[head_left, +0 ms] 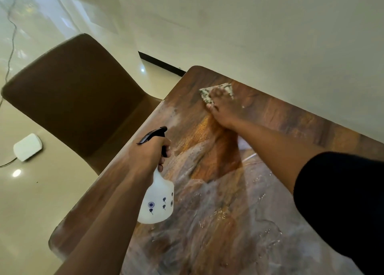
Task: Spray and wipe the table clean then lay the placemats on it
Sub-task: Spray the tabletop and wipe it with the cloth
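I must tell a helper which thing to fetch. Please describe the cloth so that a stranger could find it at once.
Start at the wooden table beside the white wall. At its far corner, the right hand presses on the cloth. It is small, pale and speckled, the only fabric on the table, unlike the white bottle that the left hand holds.

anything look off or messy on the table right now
Yes: pale streaks and small crumbs cover the near part of the table, so it is not yet clean. The right hand presses a cloth at the far corner; the left hand holds the spray bottle.
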`<state>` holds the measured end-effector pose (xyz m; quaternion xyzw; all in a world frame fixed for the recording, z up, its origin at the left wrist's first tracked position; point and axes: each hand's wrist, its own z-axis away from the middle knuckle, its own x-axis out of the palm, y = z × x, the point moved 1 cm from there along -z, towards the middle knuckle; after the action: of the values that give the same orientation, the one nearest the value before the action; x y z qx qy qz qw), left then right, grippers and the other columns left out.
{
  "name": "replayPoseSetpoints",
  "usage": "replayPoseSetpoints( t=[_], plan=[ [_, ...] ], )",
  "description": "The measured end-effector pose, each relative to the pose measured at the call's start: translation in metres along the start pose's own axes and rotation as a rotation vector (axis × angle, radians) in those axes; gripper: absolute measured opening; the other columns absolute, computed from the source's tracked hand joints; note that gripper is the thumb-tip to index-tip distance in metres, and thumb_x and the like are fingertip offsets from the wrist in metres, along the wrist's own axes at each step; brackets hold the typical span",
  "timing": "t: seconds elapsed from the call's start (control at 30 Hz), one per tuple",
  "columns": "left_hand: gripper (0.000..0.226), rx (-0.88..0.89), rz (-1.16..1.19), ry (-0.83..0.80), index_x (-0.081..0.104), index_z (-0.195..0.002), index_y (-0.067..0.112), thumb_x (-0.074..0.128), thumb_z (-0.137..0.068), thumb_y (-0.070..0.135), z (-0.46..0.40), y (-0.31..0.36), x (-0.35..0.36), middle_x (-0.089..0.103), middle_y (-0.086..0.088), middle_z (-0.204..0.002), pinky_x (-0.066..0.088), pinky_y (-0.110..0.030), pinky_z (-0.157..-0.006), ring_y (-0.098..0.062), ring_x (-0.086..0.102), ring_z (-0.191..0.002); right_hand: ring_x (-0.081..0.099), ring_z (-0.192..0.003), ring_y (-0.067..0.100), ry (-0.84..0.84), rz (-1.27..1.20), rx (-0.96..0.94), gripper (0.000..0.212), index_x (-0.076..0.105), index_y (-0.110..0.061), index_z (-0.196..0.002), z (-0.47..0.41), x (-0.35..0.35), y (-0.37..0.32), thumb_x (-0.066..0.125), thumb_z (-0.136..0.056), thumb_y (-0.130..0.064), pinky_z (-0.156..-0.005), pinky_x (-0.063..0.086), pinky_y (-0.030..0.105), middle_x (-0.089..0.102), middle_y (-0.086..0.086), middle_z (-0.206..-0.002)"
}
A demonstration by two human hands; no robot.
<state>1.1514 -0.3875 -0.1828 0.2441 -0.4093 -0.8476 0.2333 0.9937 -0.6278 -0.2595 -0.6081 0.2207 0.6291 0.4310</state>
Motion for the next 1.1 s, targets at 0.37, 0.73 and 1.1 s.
replayPoseSetpoints(
  t=[0.37, 0.73, 1.1],
  plan=[
    [0.015, -0.005, 0.048, 0.028, 0.074, -0.084, -0.001, 0.071, -0.091, 0.012, -0.012, -0.005, -0.017, 0.067, -0.013, -0.066, 0.041, -0.026, -0.041, -0.014, 0.046, -0.043, 0.006, -0.16, 0.022, 0.049, 0.049, -0.021, 0.061, 0.014, -0.021, -0.165, -0.003, 0.012, -0.056, 0.024, -0.111, -0.045, -0.128, 0.001, 0.051, 0.011, 0.003, -0.173],
    [0.016, -0.042, 0.025, 0.081, 0.071, -0.078, -0.001, 0.071, -0.09, 0.01, -0.004, -0.014, -0.045, 0.066, -0.014, -0.067, 0.037, -0.024, -0.036, -0.012, 0.043, -0.039, 0.001, -0.159, 0.012, -0.156, 0.15, -0.643, 0.06, 0.01, -0.033, -0.165, 0.038, 0.043, -0.129, 0.025, -0.11, -0.053, -0.126, -0.001, 0.041, 0.004, -0.009, -0.173],
    [0.021, -0.097, 0.057, 0.164, 0.071, -0.079, -0.002, 0.067, -0.094, 0.012, 0.011, -0.038, -0.102, 0.066, -0.015, -0.069, 0.038, -0.022, -0.04, -0.01, 0.044, -0.037, 0.003, -0.16, 0.019, 0.011, -0.023, -0.034, 0.061, 0.014, -0.024, -0.166, -0.04, 0.025, -0.128, 0.023, -0.11, -0.047, -0.128, 0.0, 0.048, 0.009, -0.002, -0.174]
  ],
)
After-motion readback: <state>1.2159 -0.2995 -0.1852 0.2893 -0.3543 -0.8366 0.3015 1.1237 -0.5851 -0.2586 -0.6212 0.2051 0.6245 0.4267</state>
